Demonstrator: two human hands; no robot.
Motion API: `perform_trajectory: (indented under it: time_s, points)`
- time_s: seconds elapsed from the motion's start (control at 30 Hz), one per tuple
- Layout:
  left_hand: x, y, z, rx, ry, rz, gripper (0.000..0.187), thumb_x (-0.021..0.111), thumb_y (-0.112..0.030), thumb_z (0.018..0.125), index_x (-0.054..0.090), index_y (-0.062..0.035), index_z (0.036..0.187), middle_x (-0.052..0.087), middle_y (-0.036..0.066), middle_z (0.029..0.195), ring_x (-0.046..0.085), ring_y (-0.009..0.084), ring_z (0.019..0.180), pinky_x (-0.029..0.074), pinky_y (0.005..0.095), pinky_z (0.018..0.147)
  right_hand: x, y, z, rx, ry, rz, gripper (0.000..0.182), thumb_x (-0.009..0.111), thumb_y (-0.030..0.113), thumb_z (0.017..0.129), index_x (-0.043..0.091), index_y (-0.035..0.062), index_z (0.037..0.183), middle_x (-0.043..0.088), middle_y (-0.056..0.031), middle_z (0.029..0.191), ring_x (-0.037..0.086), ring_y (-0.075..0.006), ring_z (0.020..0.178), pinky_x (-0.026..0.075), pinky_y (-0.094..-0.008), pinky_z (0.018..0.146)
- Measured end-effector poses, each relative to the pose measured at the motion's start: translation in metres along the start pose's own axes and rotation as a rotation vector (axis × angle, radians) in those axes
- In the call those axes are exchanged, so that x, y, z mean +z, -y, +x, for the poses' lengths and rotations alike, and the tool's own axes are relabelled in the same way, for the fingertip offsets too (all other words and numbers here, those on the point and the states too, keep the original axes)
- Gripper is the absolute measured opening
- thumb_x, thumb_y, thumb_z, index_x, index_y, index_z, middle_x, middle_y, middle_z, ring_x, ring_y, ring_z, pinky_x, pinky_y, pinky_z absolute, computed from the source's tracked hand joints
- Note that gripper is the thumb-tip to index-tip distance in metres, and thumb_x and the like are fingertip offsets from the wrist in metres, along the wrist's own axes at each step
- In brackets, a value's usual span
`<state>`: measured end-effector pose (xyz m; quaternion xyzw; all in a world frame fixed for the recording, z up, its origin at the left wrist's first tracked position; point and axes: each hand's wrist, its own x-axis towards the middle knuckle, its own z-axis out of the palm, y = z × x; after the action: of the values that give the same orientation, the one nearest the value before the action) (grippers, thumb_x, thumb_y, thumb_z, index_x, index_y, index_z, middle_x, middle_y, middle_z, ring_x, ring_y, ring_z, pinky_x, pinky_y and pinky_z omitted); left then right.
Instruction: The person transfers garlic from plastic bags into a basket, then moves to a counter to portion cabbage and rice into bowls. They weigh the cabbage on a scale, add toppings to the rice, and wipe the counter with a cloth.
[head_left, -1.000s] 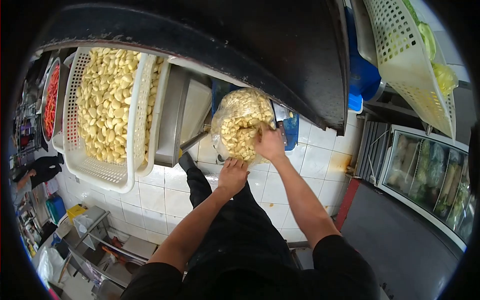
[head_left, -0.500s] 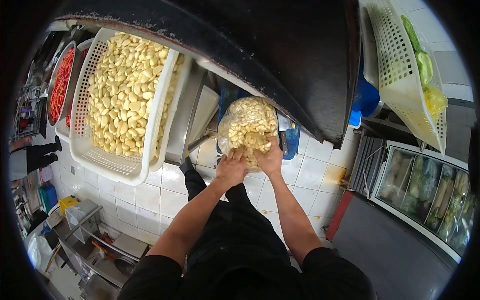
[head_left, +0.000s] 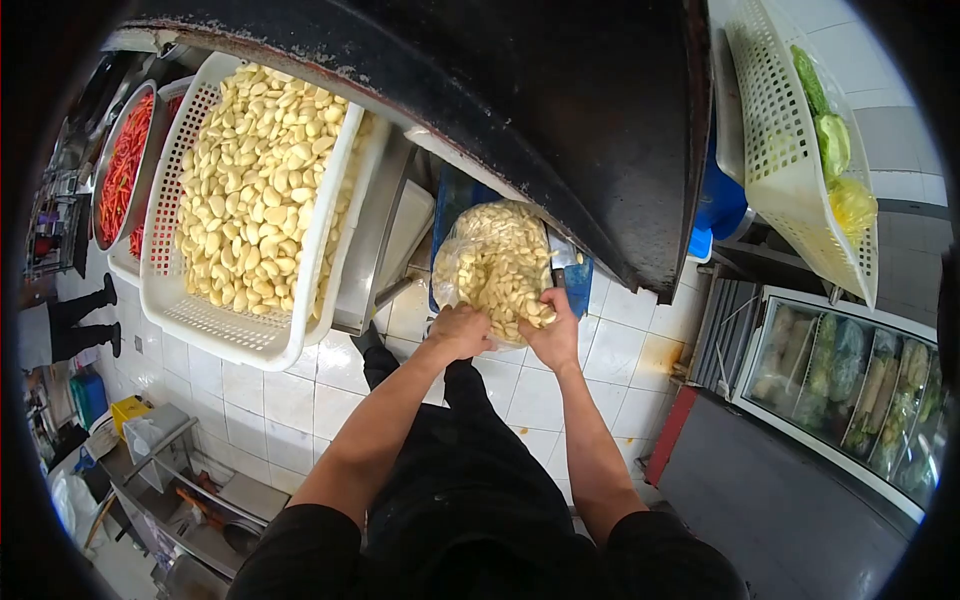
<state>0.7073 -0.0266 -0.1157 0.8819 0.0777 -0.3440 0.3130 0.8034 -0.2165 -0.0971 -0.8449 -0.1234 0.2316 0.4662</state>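
A clear plastic bag (head_left: 447, 262) full of pale yellow, broad-bean-like pieces (head_left: 505, 245) stands low in front of me, its mouth open towards me. My left hand (head_left: 461, 331) has its fingers curled over the bag's near left rim. On the near right rim my right hand (head_left: 554, 330) is closed, with the thumb on top by some of the pieces. Just beyond my right hand lies a knife (head_left: 559, 279) with a dark handle. Under the bag is a blue surface (head_left: 577, 290), mostly hidden.
A white perforated basket (head_left: 290, 350) heaped with similar pieces stands at the left, beside a pan of red chillies (head_left: 125, 170). A dark overhanging panel (head_left: 520, 110) crosses above. Right are a vegetable basket (head_left: 800, 215) and a glass-topped fridge (head_left: 850, 380). A person's legs (head_left: 85, 325) show far left.
My right hand has shifted outward and a little down along the bag's rim, and the mouth is wider. The pieces inside have spread. My left hand stays nearly in place.
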Motion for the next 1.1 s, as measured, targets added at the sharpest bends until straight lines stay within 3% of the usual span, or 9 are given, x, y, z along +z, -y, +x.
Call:
perform_trajectory:
  time_s: [0.07,0.27,0.4,0.5,0.57,0.73,0.87,1.03,1.1]
  points:
    - [0.014,0.012,-0.004,0.069,-0.044,-0.046,0.037,0.084,-0.044,0.086,0.083,-0.0115,0.104,0.077,0.016,0.114,0.067,0.0357,0.123,0.056,0.0509,0.099,0.004,0.005,-0.002,0.042,0.056,-0.078,0.052,0.088,0.007,0.075,0.057,0.0084,0.116,0.073,-0.0194,0.107,0.073,-0.0373,0.106,0.057,-0.0423,0.092]
    - [0.023,0.019,-0.016,0.153,-0.155,-0.034,0.038,0.081,-0.037,0.091,0.08,-0.0124,0.119,0.073,0.015,0.128,0.063,0.0348,0.129,0.053,0.0478,0.106,0.024,0.018,-0.003,-0.091,0.065,-0.23,0.057,0.089,0.009,0.074,0.058,0.0079,0.122,0.074,-0.0255,0.113,0.071,-0.0474,0.11,0.056,-0.0507,0.094]
    - [0.029,0.029,-0.024,0.185,-0.192,-0.087,0.045,0.079,-0.04,0.094,0.077,-0.011,0.128,0.071,0.013,0.135,0.058,0.0323,0.138,0.049,0.0486,0.113,0.012,0.037,-0.015,-0.186,-0.059,-0.165,0.056,0.087,0.009,0.074,0.06,0.0071,0.122,0.072,-0.0239,0.115,0.068,-0.0472,0.112,0.056,-0.0508,0.094]
    - [0.048,0.046,-0.02,0.147,-0.174,-0.231,0.047,0.077,-0.039,0.096,0.074,-0.0068,0.131,0.07,0.013,0.139,0.057,0.0291,0.141,0.05,0.0477,0.113,-0.012,0.067,-0.017,-0.317,-0.132,-0.024,0.054,0.086,0.004,0.074,0.058,0.006,0.121,0.071,-0.0147,0.112,0.071,-0.0326,0.104,0.058,-0.0419,0.09]
    - [0.06,0.055,-0.013,0.131,-0.308,-1.329,0.057,0.075,-0.035,0.099,0.062,-0.0071,0.146,0.064,0.01,0.149,0.056,0.0248,0.144,0.051,0.0465,0.113,-0.034,0.093,-0.022,-0.317,-0.144,0.248,0.056,0.085,-0.003,0.076,0.055,0.0061,0.123,0.067,-0.0057,0.114,0.069,-0.0186,0.107,0.058,-0.0361,0.091]
    - [-0.035,-0.034,-0.131,0.71,-0.069,-2.104,0.084,0.073,-0.03,0.103,0.023,-0.0214,0.17,0.042,0.007,0.169,0.052,0.0304,0.147,0.053,0.0523,0.112,-0.086,0.15,-0.036,-0.173,0.013,0.825,0.067,0.087,-0.008,0.075,0.051,0.0082,0.129,0.068,-0.0071,0.117,0.068,-0.0177,0.111,0.058,-0.0342,0.097]
    - [-0.123,-0.099,-0.195,0.707,-0.89,-1.551,0.105,0.088,0.0,0.084,0.023,-0.0058,0.167,0.045,0.017,0.163,0.055,0.0251,0.142,0.055,0.0419,0.11,-0.083,0.231,-0.043,-0.285,0.197,0.882,0.068,0.091,-0.002,0.075,0.051,0.0073,0.13,0.065,-0.0113,0.127,0.068,-0.0185,0.111,0.058,-0.0325,0.093]
    - [-0.215,-0.053,-0.294,0.352,-1.304,-1.341,0.089,0.09,-0.006,0.082,0.039,0.0103,0.153,0.069,0.02,0.132,0.071,0.0242,0.117,0.058,0.0365,0.104,-0.022,0.369,-0.066,-0.759,-0.092,0.108,0.089,0.092,0.011,0.077,0.043,-0.0012,0.151,0.059,-0.0227,0.14,0.059,-0.0357,0.132,0.049,-0.0442,0.112]
    - [-0.235,-0.011,-0.317,0.299,-1.387,-1.233,0.085,0.088,-0.012,0.084,0.041,0.0108,0.15,0.071,0.021,0.128,0.073,0.0254,0.111,0.06,0.0369,0.1,0.014,0.407,-0.062,-0.99,0.123,-0.052,0.078,0.089,0.027,0.079,0.055,0.0074,0.147,0.05,-0.0228,0.15,0.049,-0.0443,0.14,0.043,-0.0522,0.112]
